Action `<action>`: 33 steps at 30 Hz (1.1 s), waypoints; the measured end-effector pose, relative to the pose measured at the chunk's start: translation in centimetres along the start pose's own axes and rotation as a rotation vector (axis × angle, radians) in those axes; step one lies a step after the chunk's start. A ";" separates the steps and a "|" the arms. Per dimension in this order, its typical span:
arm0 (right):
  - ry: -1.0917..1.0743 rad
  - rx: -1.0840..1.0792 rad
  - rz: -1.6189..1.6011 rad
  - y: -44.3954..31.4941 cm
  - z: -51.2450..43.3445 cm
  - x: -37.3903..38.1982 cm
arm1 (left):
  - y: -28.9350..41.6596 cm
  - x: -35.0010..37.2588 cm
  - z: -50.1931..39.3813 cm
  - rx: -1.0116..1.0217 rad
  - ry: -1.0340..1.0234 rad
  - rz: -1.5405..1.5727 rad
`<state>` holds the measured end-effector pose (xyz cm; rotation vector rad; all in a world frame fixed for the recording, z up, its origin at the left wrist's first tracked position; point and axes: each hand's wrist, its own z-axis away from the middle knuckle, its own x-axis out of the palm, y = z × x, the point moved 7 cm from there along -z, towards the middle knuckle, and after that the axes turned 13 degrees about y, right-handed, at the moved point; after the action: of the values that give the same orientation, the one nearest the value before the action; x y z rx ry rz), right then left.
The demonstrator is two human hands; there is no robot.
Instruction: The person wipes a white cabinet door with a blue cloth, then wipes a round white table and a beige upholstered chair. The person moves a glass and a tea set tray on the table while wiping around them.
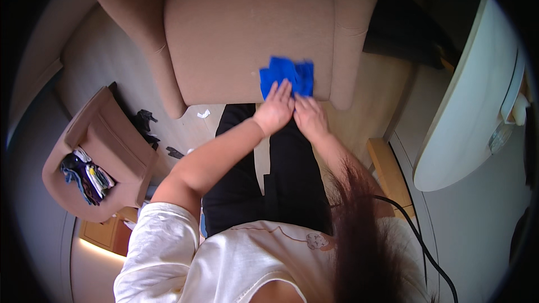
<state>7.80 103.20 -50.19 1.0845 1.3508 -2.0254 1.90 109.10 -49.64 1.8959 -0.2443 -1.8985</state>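
Observation:
A blue cloth point(288, 73), folded or bunched, lies near the front edge of a brown upholstered armchair seat point(248, 29). My left hand point(276, 109) rests with its fingers stretched over the cloth's lower left part. Close beside it, my right hand point(309, 115) has its fingertips at the cloth's lower edge. Its thumb side nearly meets the left hand. Whether the fingers of either hand pinch the fabric cannot be made out.
At the left stands another brown armchair point(122, 139) with folded clothes point(90, 176) on it. Black items point(145, 120) and a white scrap point(204, 114) lie on the floor. A white tabletop point(459, 105) is at the right. A black cable point(425, 244) runs down the lower right.

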 end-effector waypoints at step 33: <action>0.023 0.481 -0.005 4.7 0.9 4.1 | -1.8 3.4 -1.7 -0.035 0.084 0.495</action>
<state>8.61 100.65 -55.96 1.3013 0.8903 -2.4162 3.39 109.58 -53.52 1.6906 -0.5888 -1.4789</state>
